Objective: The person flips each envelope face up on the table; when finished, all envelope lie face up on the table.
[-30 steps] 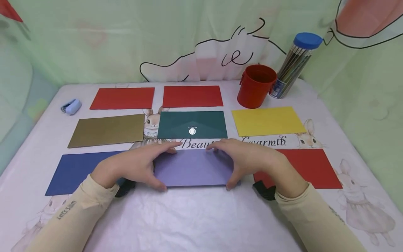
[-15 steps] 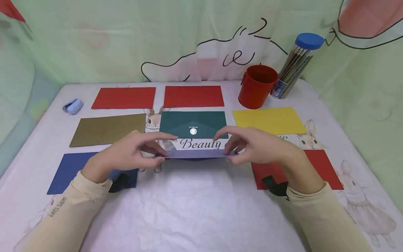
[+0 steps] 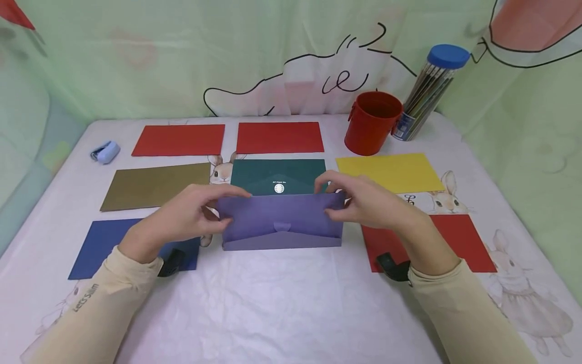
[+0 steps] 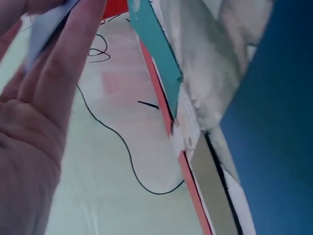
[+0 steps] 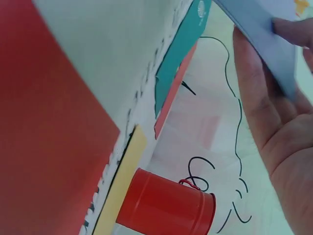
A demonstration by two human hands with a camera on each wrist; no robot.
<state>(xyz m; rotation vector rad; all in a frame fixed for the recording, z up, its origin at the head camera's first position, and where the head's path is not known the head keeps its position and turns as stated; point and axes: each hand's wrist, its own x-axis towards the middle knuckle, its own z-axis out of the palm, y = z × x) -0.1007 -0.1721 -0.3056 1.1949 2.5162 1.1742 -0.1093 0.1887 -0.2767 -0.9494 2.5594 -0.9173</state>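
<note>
A purple envelope (image 3: 282,215) is held up between both hands in the head view, tilted so that its side with a flap and small tab faces me. My left hand (image 3: 193,215) pinches its left end between thumb and fingers. At the right end, my right hand (image 3: 370,202) grips it likewise, its index finger along the top edge. Just behind lies a dark green envelope (image 3: 279,174) with a white round mark, its lower edge hidden by the purple one. In the wrist views, the purple envelope shows between left-hand fingers (image 4: 61,63) and right-hand fingers (image 5: 254,73).
Around lie two red envelopes (image 3: 179,140) at the back, a brown one (image 3: 154,187), a yellow one (image 3: 391,172), a blue one (image 3: 104,250) and a red one (image 3: 464,245). A red bucket (image 3: 370,126), a pencil tub (image 3: 429,93) and a light-blue roll (image 3: 105,152) stand farther back.
The purple envelope has come up off the table and turned from flat, through edge-on, to show its flap side. Both hands have moved with it, now gripping its ends.
</note>
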